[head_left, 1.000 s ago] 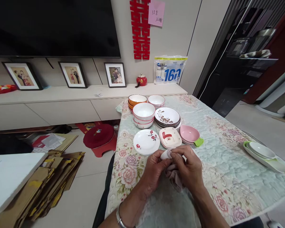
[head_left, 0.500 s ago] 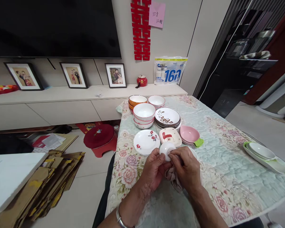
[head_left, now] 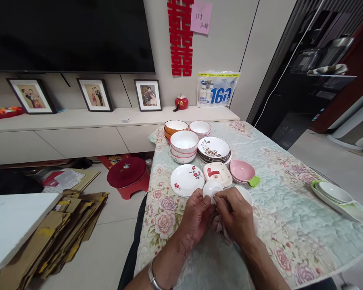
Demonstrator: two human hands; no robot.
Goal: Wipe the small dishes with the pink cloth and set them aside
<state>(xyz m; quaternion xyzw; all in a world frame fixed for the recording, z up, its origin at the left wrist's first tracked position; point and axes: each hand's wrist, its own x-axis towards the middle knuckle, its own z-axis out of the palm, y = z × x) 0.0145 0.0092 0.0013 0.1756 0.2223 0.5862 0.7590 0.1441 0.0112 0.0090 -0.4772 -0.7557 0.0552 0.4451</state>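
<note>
Your left grip [head_left: 198, 207] is closed on the small dish [head_left: 212, 188], its thumb on the dish's near side and its fingers mostly hidden from view. Your right grip [head_left: 226, 199] is nearly closed too, thumb and fingertips pinched together against the dish's right part; you cannot tell whether some of the cloth [head_left: 219, 226] is caught in that pinch. The cloth hangs bunched between your palms, just below the dish.

The dish is up in front of you, over the near part of the surface [head_left: 278, 181], tilted with one round face showing. A white bowl [head_left: 245, 194] sits just beyond your right hand, partly covered by it. Past your hands, from left to right, you have the red-flowered plates [head_left: 186, 181], the squarish plates [head_left: 218, 174] and the pink dishes [head_left: 242, 170], whose green handle [head_left: 254, 181] points right and towards you.

Behind those stand the red-rimmed bowls [head_left: 184, 141] in a stack, with the brown-flowered plates [head_left: 213, 147] stacked on their right. The orange bowls [head_left: 176, 126] and the pinkish bowls [head_left: 200, 128] are farther back, side by side. Well apart, near the right edge, lie the green-edged dishes [head_left: 335, 192]. You have a bracelet [head_left: 153, 277] on your left wrist.
</note>
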